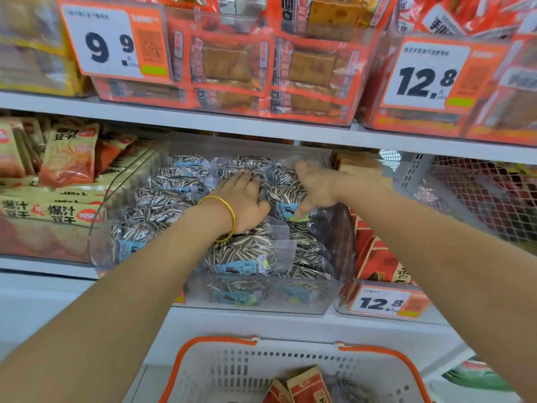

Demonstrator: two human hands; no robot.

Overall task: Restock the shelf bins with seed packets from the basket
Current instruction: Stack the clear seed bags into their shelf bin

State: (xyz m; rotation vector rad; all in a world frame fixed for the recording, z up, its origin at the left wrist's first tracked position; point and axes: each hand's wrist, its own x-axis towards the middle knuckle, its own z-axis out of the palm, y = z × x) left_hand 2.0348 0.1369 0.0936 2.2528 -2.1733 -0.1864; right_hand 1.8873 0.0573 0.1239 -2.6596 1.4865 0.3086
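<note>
"Clear plastic bin (345, 251) on the middle shelf. Why both hands in it?"

"Levelling, I'd guess. Left hand (241, 199) lies flat, fingers straight, pressing the seed packets (162, 216) down. Right hand (316, 187) spreads near the bin's right edge, too blurred to say if it grips. Basket (290, 359) below holds more."

Top shelf has orange snack packs (229, 65) w/ a 9.9 price tag (113, 42) on the left & a 12.8 tag (427, 74) on the right. Beige snack bags (66, 158) sit lower left, white mesh rack (479, 193) far right.
</note>
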